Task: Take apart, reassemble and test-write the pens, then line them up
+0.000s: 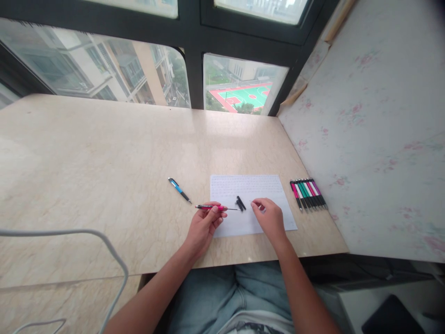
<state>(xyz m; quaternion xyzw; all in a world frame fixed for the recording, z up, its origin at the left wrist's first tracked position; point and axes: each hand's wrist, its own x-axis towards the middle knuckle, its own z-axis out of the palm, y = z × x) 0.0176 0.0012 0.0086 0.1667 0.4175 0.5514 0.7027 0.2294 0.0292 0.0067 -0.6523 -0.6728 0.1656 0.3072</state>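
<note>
By window (195, 74), over marbled tabletop (104, 185) — left grip (206, 222) pinching pink pen (205, 207); right grip (269, 214) — cannot tell.

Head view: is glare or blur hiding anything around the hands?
In the head view, light from the window leaves a pale sheen on the tabletop, beyond the paper; in the head view, the pink pen in the left hand can be made out, but anything pinched by the right hand is too small to identify; in the head view, the top right corner darkens.
</note>
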